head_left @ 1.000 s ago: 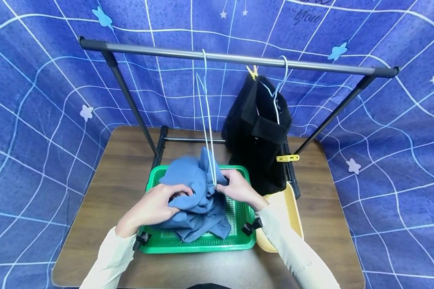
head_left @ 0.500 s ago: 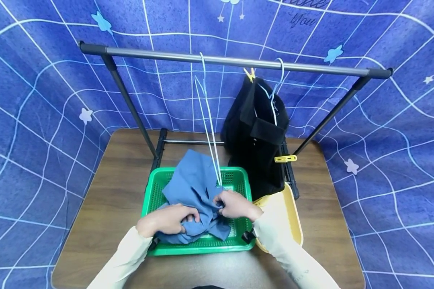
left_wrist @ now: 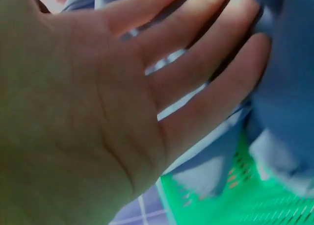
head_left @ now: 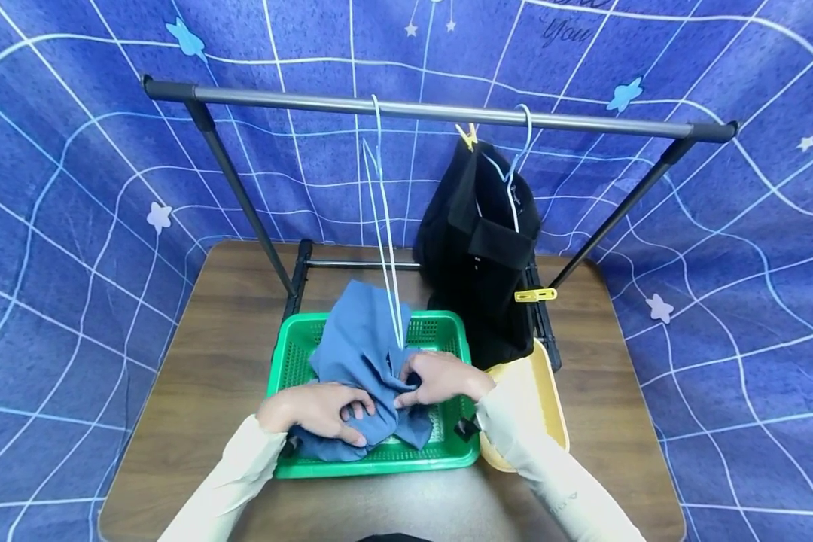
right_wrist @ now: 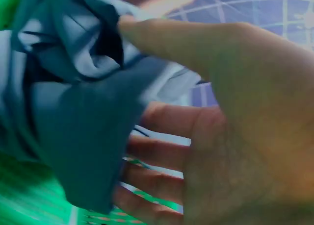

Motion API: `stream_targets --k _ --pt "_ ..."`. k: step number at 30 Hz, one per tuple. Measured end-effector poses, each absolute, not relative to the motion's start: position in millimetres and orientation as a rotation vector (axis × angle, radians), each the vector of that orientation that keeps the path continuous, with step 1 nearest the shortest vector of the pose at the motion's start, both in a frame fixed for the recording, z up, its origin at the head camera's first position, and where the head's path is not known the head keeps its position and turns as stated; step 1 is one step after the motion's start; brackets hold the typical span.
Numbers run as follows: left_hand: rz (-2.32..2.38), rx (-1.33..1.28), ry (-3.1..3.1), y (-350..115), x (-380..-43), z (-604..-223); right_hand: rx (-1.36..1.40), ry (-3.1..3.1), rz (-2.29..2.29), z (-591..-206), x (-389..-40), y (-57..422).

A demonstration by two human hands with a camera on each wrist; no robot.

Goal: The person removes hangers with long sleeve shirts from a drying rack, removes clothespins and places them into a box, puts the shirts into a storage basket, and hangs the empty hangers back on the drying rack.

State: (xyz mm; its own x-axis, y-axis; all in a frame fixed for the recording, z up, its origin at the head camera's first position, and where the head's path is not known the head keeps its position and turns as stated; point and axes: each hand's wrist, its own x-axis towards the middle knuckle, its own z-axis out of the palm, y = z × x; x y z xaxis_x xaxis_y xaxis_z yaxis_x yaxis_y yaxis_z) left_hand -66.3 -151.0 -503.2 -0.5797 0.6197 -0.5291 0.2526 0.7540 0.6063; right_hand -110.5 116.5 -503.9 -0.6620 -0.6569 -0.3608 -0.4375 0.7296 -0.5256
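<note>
A crumpled blue cloth (head_left: 359,324), its exact kind hidden by the folds, lies in a green plastic basket (head_left: 373,470). My left hand (head_left: 321,410) rests on its near left part; in the left wrist view the fingers (left_wrist: 211,87) stretch loosely spread over the fabric. With my right hand (head_left: 440,376) I hold a fold at the cloth's right side, thumb (right_wrist: 167,38) on one face and fingers on the other. A thin pale hanger (head_left: 388,248) hangs edge-on from the rail, its lower end overlapping the cloth just beyond my right hand.
A metal rail (head_left: 278,99) on dark posts spans the wooden table (head_left: 223,324). On it, at the right, a black garment (head_left: 481,301) hangs with yellow clothespins (head_left: 535,295). Below that stands a pale yellow tray (head_left: 549,399), partly under my right sleeve.
Both hands have come lower and nearer over the basket, and the cloth has spread out flatter toward the back left. My right hand has moved from the hanger's lower end to the cloth's fold.
</note>
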Motion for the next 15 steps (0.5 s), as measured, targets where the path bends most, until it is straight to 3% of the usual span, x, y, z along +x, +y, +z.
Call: stream_targets --k 6,15 --pt "0.743 0.662 2.293 -171 -79 -480 -0.862 2.494 -0.757 -482 -125 119" --pt "0.87 0.663 2.753 -170 -120 -478 -1.115 2.372 -0.75 -489 -150 94"
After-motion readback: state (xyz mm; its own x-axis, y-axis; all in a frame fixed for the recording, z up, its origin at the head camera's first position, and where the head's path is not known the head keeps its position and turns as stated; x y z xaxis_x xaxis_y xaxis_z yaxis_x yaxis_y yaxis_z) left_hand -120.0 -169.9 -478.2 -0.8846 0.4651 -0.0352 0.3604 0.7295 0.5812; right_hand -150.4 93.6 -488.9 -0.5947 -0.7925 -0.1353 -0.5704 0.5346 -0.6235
